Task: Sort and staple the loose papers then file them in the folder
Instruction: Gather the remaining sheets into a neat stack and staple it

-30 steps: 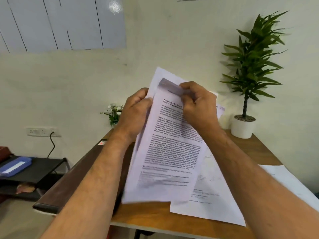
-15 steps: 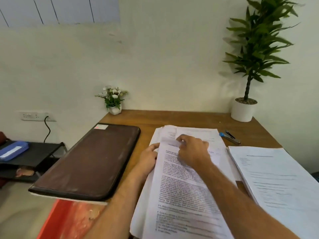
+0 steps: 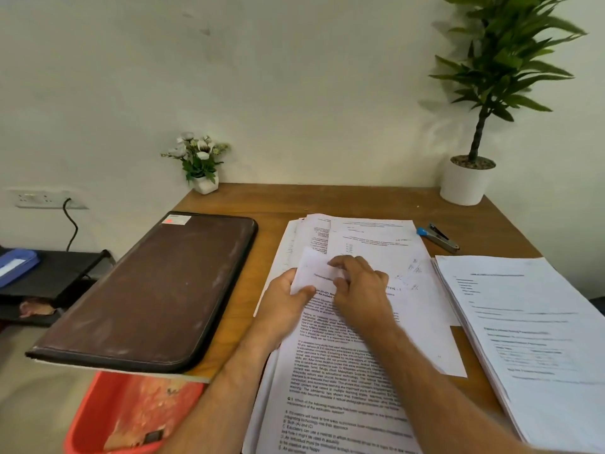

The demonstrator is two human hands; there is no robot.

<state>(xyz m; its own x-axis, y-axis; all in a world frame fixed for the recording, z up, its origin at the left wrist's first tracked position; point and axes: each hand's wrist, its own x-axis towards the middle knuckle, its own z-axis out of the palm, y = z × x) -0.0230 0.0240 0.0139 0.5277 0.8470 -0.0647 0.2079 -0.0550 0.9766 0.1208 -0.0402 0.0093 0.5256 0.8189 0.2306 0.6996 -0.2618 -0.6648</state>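
A set of printed sheets [image 3: 343,371] lies on top of a loose paper pile [image 3: 386,247] in the middle of the wooden desk [image 3: 360,201]. My left hand [image 3: 284,306] grips the set's upper left edge, thumb on top. My right hand [image 3: 360,286] has its curled fingers on the folded-up top corner [image 3: 314,267] of the top sheet. A second stack of papers [image 3: 523,322] lies at the right. A closed brown folder [image 3: 154,290] lies at the left, overhanging the desk edge. A blue and grey stapler [image 3: 438,235] rests behind the papers.
A small white flower pot [image 3: 203,165] stands at the back left corner, a tall green plant in a white pot [image 3: 466,178] at the back right. A red bin [image 3: 131,414] sits below the desk. A black side shelf [image 3: 49,280] stands left.
The sheets held up in front of me came down onto the pile on the desk. Both hands stayed at their top edge, and the top corner now curls up under my right fingers.
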